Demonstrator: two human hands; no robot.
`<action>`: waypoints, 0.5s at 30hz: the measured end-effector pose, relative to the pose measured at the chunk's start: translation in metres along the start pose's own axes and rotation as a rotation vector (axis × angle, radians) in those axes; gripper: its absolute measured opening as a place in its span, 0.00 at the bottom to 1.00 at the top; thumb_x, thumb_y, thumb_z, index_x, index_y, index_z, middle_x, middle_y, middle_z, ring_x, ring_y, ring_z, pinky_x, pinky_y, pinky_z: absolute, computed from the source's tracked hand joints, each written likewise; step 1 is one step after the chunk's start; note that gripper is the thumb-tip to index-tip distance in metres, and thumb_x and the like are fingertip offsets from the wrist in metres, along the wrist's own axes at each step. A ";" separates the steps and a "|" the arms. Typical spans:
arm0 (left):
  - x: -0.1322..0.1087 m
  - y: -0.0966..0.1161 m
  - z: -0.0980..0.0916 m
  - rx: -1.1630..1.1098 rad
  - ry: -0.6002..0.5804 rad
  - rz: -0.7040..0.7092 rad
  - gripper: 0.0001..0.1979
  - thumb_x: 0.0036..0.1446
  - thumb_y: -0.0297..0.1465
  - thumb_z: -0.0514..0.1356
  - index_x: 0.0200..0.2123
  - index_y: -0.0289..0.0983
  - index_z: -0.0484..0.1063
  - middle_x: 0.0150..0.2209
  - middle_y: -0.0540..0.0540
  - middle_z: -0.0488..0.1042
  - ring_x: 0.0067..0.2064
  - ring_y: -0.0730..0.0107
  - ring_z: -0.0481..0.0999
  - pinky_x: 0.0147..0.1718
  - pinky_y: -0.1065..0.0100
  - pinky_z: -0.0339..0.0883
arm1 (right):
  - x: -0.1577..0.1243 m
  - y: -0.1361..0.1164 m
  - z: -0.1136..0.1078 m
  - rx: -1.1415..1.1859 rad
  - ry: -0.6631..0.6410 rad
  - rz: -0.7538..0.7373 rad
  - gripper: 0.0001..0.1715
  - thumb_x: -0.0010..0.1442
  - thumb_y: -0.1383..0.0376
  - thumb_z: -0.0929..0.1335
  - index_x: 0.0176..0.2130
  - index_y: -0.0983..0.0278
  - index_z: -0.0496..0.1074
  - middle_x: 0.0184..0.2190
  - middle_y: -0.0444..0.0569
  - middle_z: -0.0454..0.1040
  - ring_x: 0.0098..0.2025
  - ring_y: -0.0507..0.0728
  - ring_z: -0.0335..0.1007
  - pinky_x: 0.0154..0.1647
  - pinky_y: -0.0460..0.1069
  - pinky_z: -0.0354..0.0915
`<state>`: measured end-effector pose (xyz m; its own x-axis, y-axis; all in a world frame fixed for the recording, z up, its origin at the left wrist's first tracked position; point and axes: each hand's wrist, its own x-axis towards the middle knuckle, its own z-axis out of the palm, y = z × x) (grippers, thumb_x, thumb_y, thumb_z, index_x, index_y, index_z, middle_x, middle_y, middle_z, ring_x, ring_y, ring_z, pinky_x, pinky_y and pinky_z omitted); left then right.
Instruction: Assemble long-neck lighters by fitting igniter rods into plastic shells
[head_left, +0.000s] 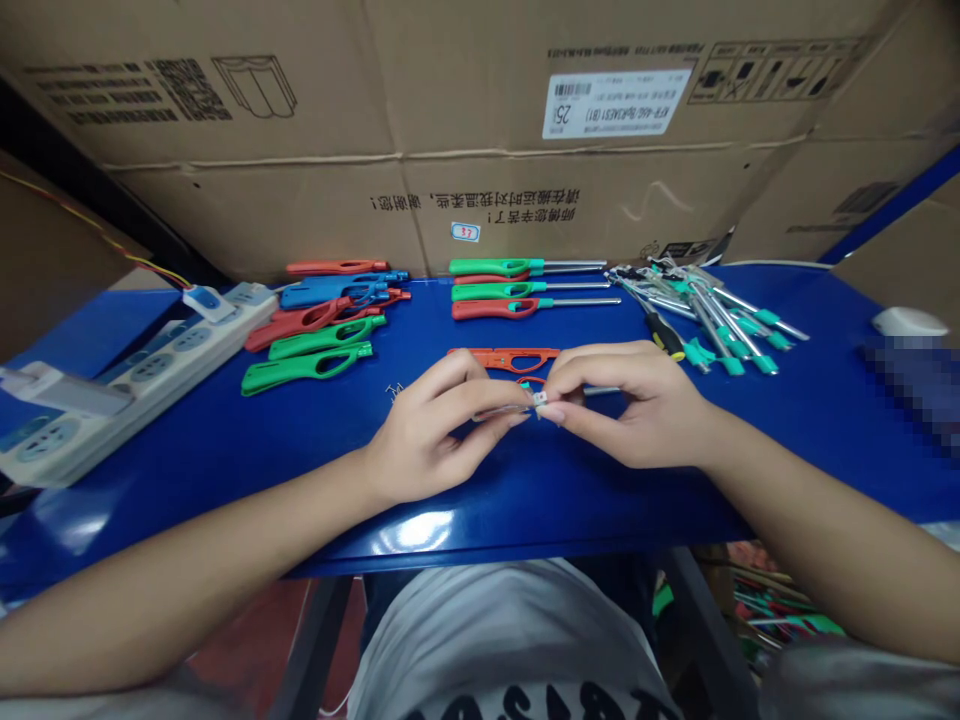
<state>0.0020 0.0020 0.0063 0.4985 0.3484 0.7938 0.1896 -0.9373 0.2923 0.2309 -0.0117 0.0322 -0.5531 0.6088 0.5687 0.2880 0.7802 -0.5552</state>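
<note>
- The left hand point(431, 430) and right hand point(637, 405) meet fingertip to fingertip at the middle of the blue tabletop point(225, 440), low over its surface.
- Between them they hold a thin metal rod point(600, 391), which lies roughly level along the 9-to-3 o'clock line. Its bare end sticks out toward 3 o'clock behind the right hand.
- The left grip is pressed together, thumb and fingers pinching the rod's 9 o'clock part.
- The right grip is pressed together too, thumb and forefinger pinching the rod at a small white piece point(539, 398), right where the two hands meet.
- An orange shell point(504, 357) lies flat just beyond the fingers, at 12 o'clock from them.
- At 10 o'clock is a loose pile of shells point(322, 320) in red, blue and green.
- Farther off at 12 o'clock, a row of lighters point(517, 290) lies parallel, nozzles toward 3 o'clock.
- At 2 o'clock is a heap of tubes point(712, 310) with teal tips.
- A power strip point(135, 375) lies at 9 o'clock near the tabletop's edge.
- Cardboard boxes point(480, 120) stand along the far side.
</note>
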 end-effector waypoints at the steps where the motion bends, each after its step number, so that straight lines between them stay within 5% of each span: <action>1: 0.000 0.000 0.000 -0.002 -0.001 0.005 0.13 0.59 0.22 0.66 0.47 0.38 0.74 0.36 0.48 0.77 0.33 0.73 0.72 0.33 0.69 0.71 | 0.000 0.000 0.000 0.009 -0.005 0.000 0.05 0.65 0.67 0.70 0.34 0.63 0.74 0.28 0.44 0.76 0.29 0.50 0.70 0.32 0.45 0.68; 15: -0.004 0.000 0.001 -0.026 -0.014 0.023 0.17 0.59 0.21 0.66 0.51 0.39 0.73 0.38 0.47 0.76 0.33 0.72 0.73 0.34 0.69 0.72 | 0.000 -0.001 -0.003 0.117 -0.080 0.043 0.07 0.64 0.68 0.69 0.32 0.64 0.72 0.25 0.43 0.73 0.28 0.49 0.67 0.30 0.45 0.65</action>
<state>0.0009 0.0003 0.0026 0.5144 0.3264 0.7930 0.1555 -0.9449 0.2880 0.2330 -0.0124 0.0349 -0.6043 0.6243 0.4950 0.2225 0.7288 -0.6476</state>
